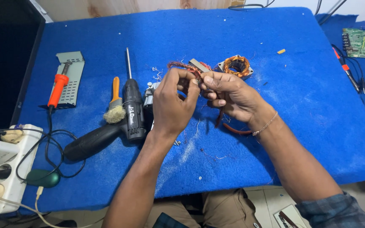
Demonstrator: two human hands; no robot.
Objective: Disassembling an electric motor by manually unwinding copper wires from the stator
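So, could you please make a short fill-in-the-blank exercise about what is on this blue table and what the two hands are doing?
1. Both the left hand and the right hand hold a bundle of thin ____ wire above the table.
2. The cordless drill lies on a mat whose colour is ____.
3. The soldering iron has a handle coloured ____.
4. The small brush lies directly to the ____ of the drill.

Missing words: copper; blue; orange; left

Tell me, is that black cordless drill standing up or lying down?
Lying down. The cordless drill rests on its side on the blue mat, bit pointing away from the person, beside the left hand.
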